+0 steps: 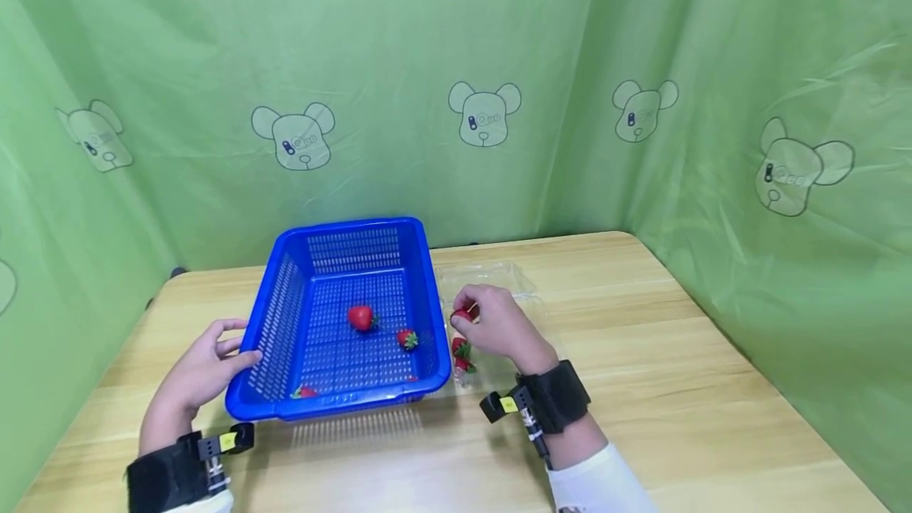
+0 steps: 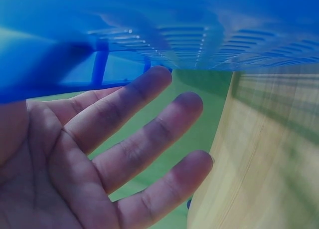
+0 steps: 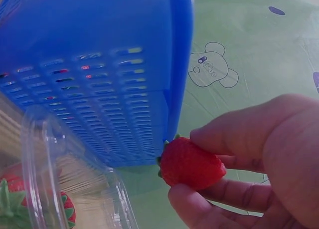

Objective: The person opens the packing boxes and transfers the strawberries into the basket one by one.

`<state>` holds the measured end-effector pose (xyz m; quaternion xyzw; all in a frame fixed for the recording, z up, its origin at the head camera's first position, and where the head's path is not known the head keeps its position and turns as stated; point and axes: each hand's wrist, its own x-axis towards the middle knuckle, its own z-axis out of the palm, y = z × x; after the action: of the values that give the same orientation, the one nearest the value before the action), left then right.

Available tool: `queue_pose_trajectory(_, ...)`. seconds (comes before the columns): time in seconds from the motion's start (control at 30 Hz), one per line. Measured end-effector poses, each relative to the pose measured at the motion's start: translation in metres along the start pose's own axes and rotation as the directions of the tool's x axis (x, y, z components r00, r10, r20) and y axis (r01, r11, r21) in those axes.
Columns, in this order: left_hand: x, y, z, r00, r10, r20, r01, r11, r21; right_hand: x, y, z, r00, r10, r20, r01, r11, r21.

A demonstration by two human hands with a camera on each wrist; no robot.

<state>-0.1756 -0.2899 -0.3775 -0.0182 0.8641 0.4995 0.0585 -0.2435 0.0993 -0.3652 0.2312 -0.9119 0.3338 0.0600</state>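
Glossy plastic basket (image 1: 342,400), smooth wooden table (image 1: 677,386)

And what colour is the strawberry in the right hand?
That strawberry is red, with green leaves at one end; the right wrist view shows it best.

Your head view is bright and mostly sharp, with pale sheen on the green curtain (image 1: 399,46) at right and slotted shadow on the table (image 1: 698,386) near the blue basket (image 1: 342,402). Your left-wrist view looks dimmer, softer; right-wrist glints edge the clear container (image 3: 42,159).
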Motion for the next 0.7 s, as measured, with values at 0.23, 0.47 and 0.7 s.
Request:
queue_pose_trajectory(0.23, 0.0006, 0.0018, -0.0002, 1.0, -0.012, 0.0, 0.012, 1.0, -0.004, 0.0006, -0.0008, -0.0002, 1.0, -0.005, -0.015, 0.006, 1.0, 0.014)
queue_pose_trajectory(0.47, 0.0, 0.0019, 0.0017, 1.0, -0.003, -0.006, 0.003, 1.0, 0.003, -0.0018, -0.0049, 0.0009, 0.999, -0.022, -0.029, 0.022, 1.0, 0.022)
queue_pose_trajectory(0.7, -0.001, 0.0009, 0.0002, 1.0, -0.015, -0.012, 0.015, 1.0, 0.011, -0.0017, -0.0095, 0.0021, 0.999, -0.025, -0.037, 0.026, 0.999, 0.02)
